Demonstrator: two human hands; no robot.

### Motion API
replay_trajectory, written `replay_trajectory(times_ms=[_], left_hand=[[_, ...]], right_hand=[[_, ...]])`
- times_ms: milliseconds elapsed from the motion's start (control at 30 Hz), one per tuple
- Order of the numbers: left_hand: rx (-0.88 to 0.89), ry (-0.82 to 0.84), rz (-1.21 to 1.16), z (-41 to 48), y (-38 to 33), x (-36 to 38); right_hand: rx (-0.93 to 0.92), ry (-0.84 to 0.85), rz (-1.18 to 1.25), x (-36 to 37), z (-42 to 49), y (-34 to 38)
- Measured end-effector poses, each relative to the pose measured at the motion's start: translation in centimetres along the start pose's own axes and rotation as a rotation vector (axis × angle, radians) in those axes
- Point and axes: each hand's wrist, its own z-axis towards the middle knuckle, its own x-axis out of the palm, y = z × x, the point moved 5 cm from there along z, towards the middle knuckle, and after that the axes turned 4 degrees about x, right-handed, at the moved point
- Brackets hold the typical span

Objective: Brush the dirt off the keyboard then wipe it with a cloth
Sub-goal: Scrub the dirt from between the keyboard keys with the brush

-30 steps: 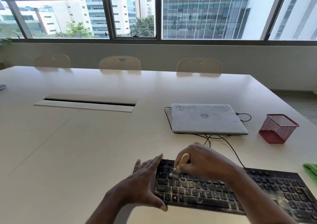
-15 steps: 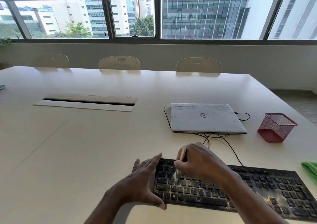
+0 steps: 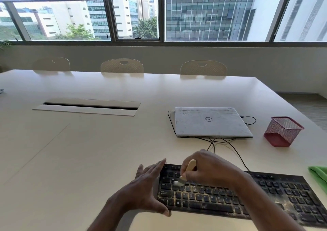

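Note:
A black keyboard (image 3: 265, 195) dusted with yellowish dirt lies at the near edge of the table. My right hand (image 3: 210, 169) grips a small brush (image 3: 185, 173) by its wooden handle, white bristles down on the upper left keys. My left hand (image 3: 145, 188) braces the keyboard's left end, straight fingers along the side and thumb at the front corner. A green cloth (image 3: 319, 176) lies at the right edge of the view, partly cut off.
A closed white laptop (image 3: 210, 123) lies behind the keyboard with black cables (image 3: 230, 146) running toward it. A red mesh pen holder (image 3: 283, 131) stands to the right. A cable slot (image 3: 88, 106) sits in the pale table (image 3: 70, 160). Chairs line the far side.
The brush tip has swept over the upper left keys, from the left, to the right, and back left and down. My left hand has stayed on the keyboard's left end.

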Motion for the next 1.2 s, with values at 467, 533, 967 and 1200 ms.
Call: replay_trajectory(times_ms=[467,533,967,1200], left_hand=[[0.011,0.054,0.008,-0.1,-0.4,-0.2],[0.021,0.062,0.039,-0.1,-0.6,-0.1],[0.006,0.043,0.12,0.6,0.0,0.8],[0.018,0.063,0.109,0.8,0.0,0.8]], right_hand=[[0.06,-0.069,-0.061,-2.1,-0.4,-1.2],[0.05,-0.149,-0.032,-1.9,-0.1,-0.8],[0.07,-0.189,-0.051,-0.1,0.9,-1.3],[0.025,-0.157,-0.007,-0.8,0.5,-0.8]])
